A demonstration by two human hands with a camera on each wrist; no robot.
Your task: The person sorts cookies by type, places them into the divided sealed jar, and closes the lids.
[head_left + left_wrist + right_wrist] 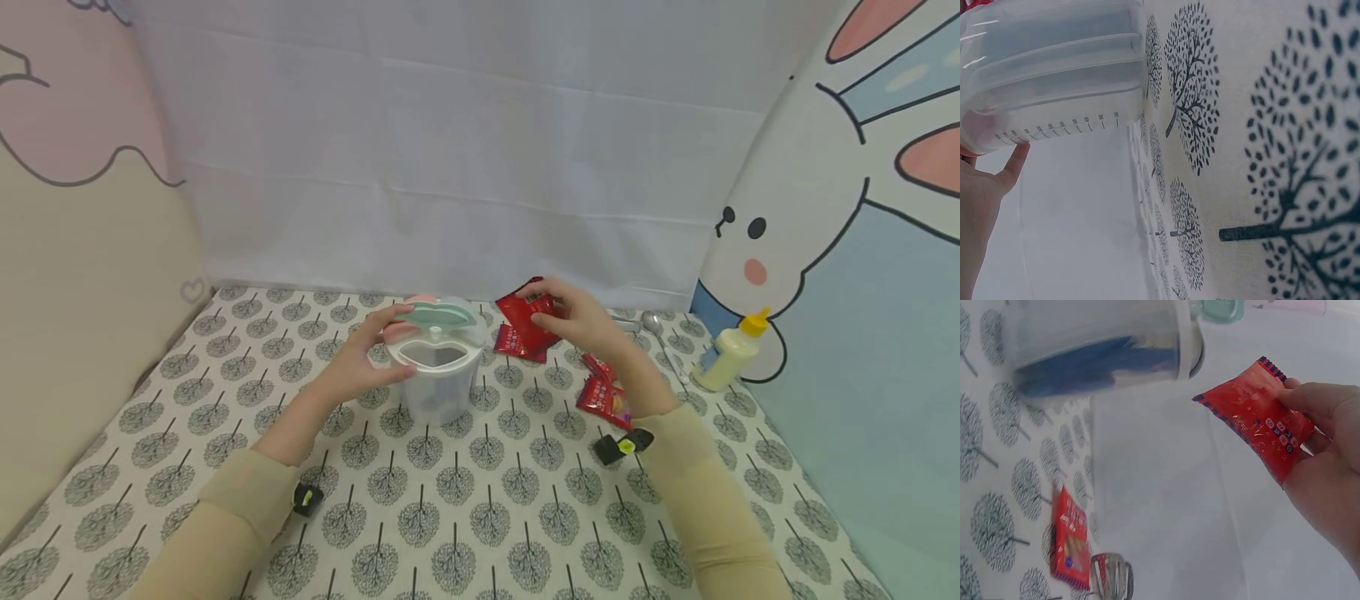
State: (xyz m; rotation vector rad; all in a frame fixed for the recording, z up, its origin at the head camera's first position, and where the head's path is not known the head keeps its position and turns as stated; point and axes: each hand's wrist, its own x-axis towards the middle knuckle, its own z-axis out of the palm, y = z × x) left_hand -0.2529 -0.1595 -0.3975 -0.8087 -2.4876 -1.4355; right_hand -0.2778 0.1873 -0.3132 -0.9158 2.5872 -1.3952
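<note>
A translucent plastic container [437, 398] with a white lid stands on the table, its green flap [437, 313] raised from a dark opening. My left hand [360, 358] grips it at the lid, fingers by the flap and thumb along the front rim. In the left wrist view, measuring marks run along the container's wall [1054, 62]. To the right of the container, my right hand [576, 321] pinches a red packet [1254, 419] by one end, raised above the tabletop. Another red packet [512, 342] lies beneath it.
More red packets [602, 402] lie near my right forearm. A metal spoon [660, 332] rests farther right, beside another shiny metal utensil [1112, 576]. A pale bottle with a yellow cap [726, 357] stands at the right edge. A white curtain [450, 167] closes off the back.
</note>
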